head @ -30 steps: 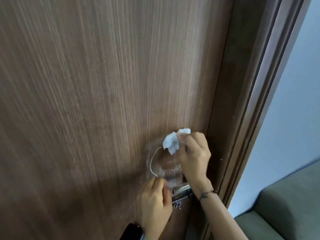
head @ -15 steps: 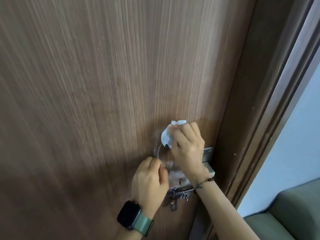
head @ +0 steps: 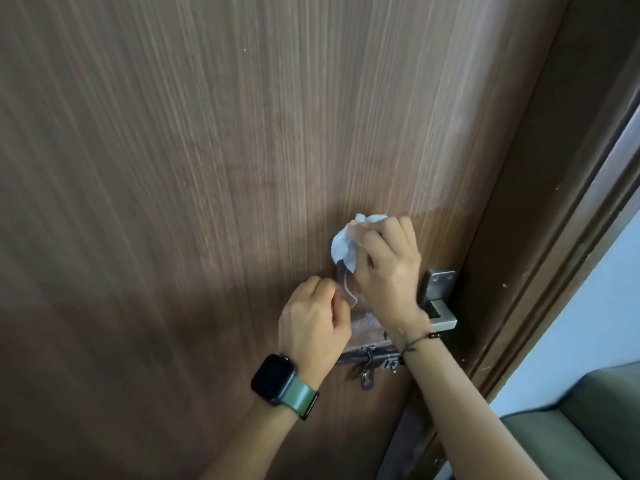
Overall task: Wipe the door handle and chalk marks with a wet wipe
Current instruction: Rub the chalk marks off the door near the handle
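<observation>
Right hand [head: 388, 268] gripping crumpled wet wipe [head: 343, 245] against chalk marks [head: 349, 299] for scrubbing; left hand [head: 311, 323] fisted, bracing the door [head: 207, 168].

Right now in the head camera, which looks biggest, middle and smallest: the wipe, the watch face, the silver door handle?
1. Silver door handle, partly hidden behind the right hand.
2. Wipe and watch face look about alike; the watch is nearer, so unsure.
</observation>
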